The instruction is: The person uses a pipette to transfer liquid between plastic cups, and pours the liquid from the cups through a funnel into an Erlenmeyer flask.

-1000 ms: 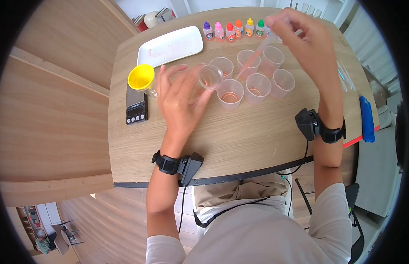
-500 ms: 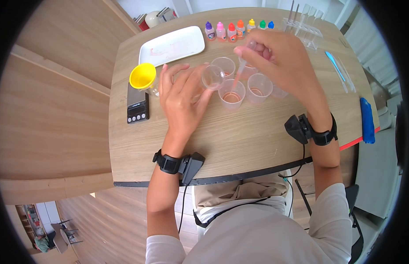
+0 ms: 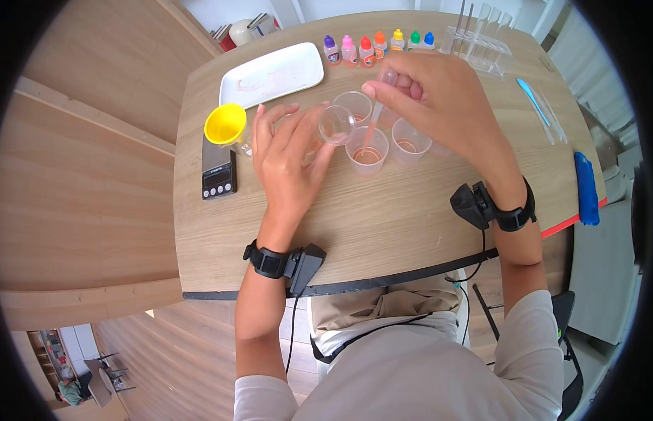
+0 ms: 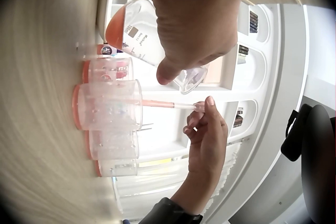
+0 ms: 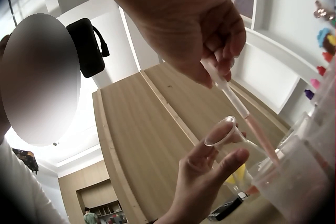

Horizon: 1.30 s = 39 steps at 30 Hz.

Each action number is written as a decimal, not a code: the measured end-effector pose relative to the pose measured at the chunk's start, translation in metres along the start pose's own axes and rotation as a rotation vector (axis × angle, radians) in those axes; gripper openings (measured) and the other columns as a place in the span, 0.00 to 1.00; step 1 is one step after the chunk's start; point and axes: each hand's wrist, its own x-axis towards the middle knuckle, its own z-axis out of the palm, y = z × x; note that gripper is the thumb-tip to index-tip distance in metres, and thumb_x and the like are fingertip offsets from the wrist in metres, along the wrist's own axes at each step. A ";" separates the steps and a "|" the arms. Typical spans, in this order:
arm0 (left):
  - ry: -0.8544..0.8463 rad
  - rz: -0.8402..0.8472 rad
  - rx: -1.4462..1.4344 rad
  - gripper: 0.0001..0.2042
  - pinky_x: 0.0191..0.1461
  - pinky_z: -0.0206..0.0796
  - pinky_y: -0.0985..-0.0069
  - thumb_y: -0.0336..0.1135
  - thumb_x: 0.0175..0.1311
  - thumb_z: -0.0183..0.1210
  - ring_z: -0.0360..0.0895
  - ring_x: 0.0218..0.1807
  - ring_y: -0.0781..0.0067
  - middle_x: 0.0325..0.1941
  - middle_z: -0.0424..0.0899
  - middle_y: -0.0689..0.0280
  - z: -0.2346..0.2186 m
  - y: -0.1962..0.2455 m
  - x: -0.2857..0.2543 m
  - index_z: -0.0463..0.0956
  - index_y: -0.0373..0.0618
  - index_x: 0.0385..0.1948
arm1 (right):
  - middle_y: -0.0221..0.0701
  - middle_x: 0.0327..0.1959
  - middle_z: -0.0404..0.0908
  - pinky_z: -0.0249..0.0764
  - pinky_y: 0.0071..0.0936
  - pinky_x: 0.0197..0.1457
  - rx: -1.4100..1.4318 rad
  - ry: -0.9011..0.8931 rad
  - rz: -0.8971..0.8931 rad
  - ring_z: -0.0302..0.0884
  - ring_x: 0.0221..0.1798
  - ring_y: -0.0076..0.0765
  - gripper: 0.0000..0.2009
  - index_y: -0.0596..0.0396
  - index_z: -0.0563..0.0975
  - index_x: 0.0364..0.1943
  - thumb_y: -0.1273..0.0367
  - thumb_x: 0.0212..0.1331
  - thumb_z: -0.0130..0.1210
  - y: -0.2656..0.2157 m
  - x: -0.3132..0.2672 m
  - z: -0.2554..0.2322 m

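My left hand point(image 3: 284, 161) grips a clear conical flask point(image 4: 140, 30), tilted in the left wrist view, with orange-pink liquid at its base. Its round mouth point(image 3: 335, 125) shows beside the thumb in the head view. My right hand point(image 3: 442, 98) pinches the bulb end of a plastic dropper pipette point(image 5: 257, 132), whose stem carries pink liquid. The pipette points down into the front left plastic cup point(image 3: 368, 165), which has a little pink liquid at the bottom. Other similar cups stand close by, including one to its right point(image 3: 411, 145); my right hand partly hides the group.
A white tray point(image 3: 304, 57) lies at the back left. Several dropper bottles point(image 3: 348, 52) line the back, near a test tube rack point(image 3: 488, 64). A digital scale point(image 3: 219, 181) sits left, beside a yellow bowl-shaped piece point(image 3: 226, 123). Thin sticks and a blue-ended tool point(image 3: 530, 95) lie right.
My right hand has come left and down from the back right cups, bringing the pipette into the front left cup. The left hand with the flask has stayed nearly still.
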 end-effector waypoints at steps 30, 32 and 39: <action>0.033 0.012 -0.030 0.24 0.66 0.59 0.52 0.28 0.39 0.71 0.74 0.51 0.60 0.41 0.84 0.69 0.000 0.000 0.001 0.82 0.49 0.45 | 0.33 0.19 0.76 0.65 0.36 0.28 0.024 0.024 -0.074 0.74 0.24 0.40 0.15 0.54 0.76 0.25 0.57 0.58 0.58 -0.002 -0.004 0.016; 0.033 0.012 -0.036 0.24 0.66 0.60 0.52 0.28 0.38 0.71 0.74 0.51 0.60 0.41 0.84 0.69 0.000 0.000 0.001 0.82 0.49 0.45 | 0.34 0.19 0.76 0.65 0.37 0.28 0.026 0.023 -0.068 0.74 0.24 0.40 0.15 0.54 0.76 0.24 0.58 0.58 0.59 -0.003 -0.004 0.016; 0.030 0.005 -0.038 0.24 0.66 0.60 0.52 0.28 0.39 0.71 0.74 0.51 0.60 0.40 0.84 0.68 0.000 0.000 0.001 0.82 0.49 0.45 | 0.34 0.19 0.76 0.65 0.37 0.28 0.043 0.014 -0.072 0.75 0.25 0.41 0.15 0.55 0.75 0.25 0.58 0.57 0.59 -0.004 -0.004 0.016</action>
